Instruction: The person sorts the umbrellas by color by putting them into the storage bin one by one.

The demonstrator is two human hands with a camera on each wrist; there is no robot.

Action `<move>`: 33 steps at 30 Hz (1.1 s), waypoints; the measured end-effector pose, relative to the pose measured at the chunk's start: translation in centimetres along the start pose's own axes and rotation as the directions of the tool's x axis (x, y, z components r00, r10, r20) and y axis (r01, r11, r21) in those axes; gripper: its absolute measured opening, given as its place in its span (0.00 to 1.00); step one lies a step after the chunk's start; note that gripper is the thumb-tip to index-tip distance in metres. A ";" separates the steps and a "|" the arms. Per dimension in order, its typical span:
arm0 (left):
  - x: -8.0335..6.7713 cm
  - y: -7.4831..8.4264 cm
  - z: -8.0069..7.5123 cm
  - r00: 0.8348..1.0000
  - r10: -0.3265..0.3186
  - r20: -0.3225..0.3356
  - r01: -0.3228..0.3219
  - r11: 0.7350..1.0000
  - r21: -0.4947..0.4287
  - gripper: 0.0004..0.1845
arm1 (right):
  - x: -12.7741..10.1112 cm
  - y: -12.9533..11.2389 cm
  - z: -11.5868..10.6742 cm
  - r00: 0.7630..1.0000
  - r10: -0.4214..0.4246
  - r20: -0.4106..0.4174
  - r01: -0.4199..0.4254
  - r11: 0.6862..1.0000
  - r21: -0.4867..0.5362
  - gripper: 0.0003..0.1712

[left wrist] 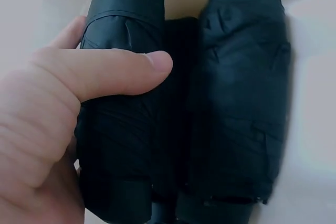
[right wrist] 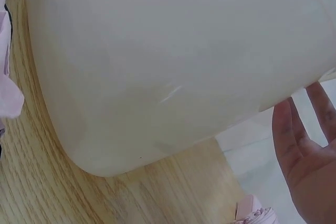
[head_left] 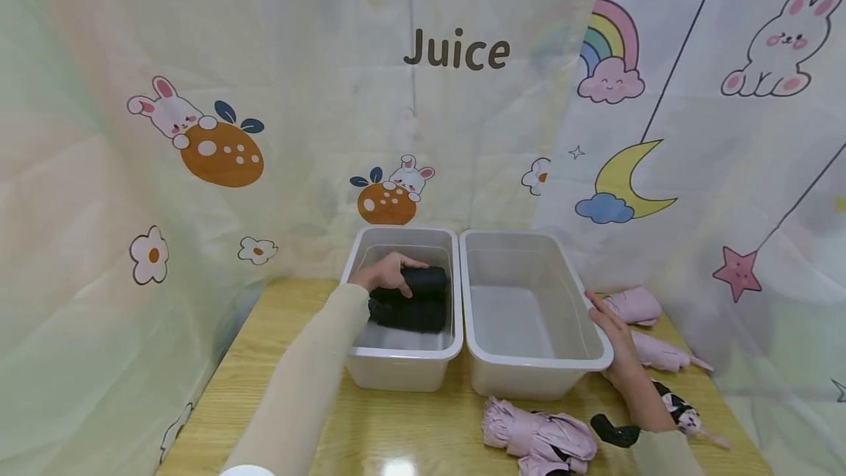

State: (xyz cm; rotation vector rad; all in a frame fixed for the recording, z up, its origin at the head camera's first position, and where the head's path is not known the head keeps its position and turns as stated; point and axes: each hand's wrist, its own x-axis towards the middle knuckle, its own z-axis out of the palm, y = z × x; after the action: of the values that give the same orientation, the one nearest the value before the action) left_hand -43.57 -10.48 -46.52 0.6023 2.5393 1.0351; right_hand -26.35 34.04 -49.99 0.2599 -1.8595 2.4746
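My left hand grips a black bundle, stitching visible only from the left wrist, most fingers hidden there; my spread right hand touches the right bin

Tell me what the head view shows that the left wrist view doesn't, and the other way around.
Only the head view shows the right hand against the side of the right bin, the pink bundles, the wooden table and the printed curtain. Only the left wrist view shows close detail, such as the stitched seam on the held black bundle. Both show the left hand gripping that bundle, with another black bundle beside it, inside the left bin.
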 end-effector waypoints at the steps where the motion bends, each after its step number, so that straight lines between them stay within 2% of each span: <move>1: 0.0 -0.2 0.3 1.000 0.001 -0.003 -0.001 1.000 0.009 0.40 | -0.1 0.1 -0.1 1.000 0.000 -0.008 0.000 1.000 -0.001 0.28; 3: 0.0 -0.5 0.8 1.000 -0.001 -0.016 0.002 1.000 0.028 0.40 | -0.3 0.3 -0.2 1.000 0.006 -0.014 -0.006 1.000 -0.007 0.28; 5: 0.1 -0.5 0.5 1.000 -0.005 -0.024 0.006 0.999 0.045 0.40 | -0.1 0.3 -0.1 1.000 -0.002 -0.016 0.002 1.000 -0.015 0.27; 13: -0.1 -0.7 0.3 0.999 -0.046 0.020 0.044 0.996 0.076 0.39 | 0.3 0.6 0.4 1.000 -0.020 0.012 0.020 1.000 -0.007 0.26; 22: 0.7 -0.9 1.2 0.999 -0.022 0.036 0.017 0.993 0.118 0.39 | -0.3 0.4 -0.2 0.999 -0.028 0.028 0.027 0.999 0.026 0.30; 33: 0.8 -0.6 0.7 0.998 -0.014 0.064 0.005 0.989 0.145 0.35 | -0.1 0.1 0.1 0.999 -0.036 0.007 0.036 0.998 0.056 0.26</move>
State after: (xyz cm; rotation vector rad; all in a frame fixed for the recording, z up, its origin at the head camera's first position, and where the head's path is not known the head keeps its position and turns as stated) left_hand -44.04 -10.05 -47.51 0.6512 2.5729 0.8186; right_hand -26.25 33.89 -50.06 0.3022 -1.7743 2.5080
